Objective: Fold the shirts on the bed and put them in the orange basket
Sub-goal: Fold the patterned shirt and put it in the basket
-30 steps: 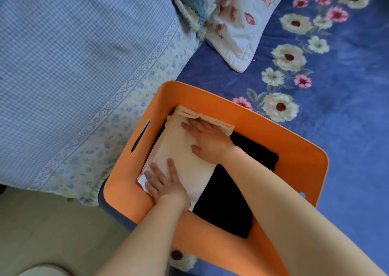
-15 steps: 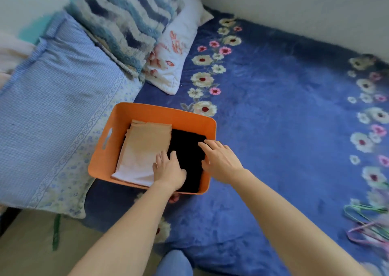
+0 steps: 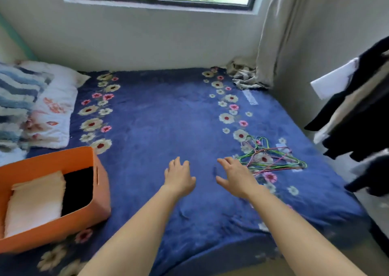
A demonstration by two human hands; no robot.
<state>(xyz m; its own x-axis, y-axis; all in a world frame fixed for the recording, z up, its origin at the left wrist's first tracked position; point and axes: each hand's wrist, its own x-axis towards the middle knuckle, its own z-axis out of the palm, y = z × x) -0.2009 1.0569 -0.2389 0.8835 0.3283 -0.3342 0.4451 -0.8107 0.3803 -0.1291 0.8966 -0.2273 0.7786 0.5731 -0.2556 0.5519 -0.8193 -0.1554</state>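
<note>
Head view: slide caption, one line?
Left hand and right hand open over the floral blanket; orange basket holds a folded cream shirt beside a black shirt; hangers lie near the right hand.

We see only two forearms and two hands of the person. The left forearm (image 3: 134,233) and the right forearm (image 3: 294,229) are bare along their whole visible length, smooth and rounded, narrowing toward the wrists. The left hand (image 3: 179,176) and the right hand (image 3: 235,179) are bare too, with fairly short fingers; the nails seem trimmed short, though the picture is too soft there for us to be sure
</note>
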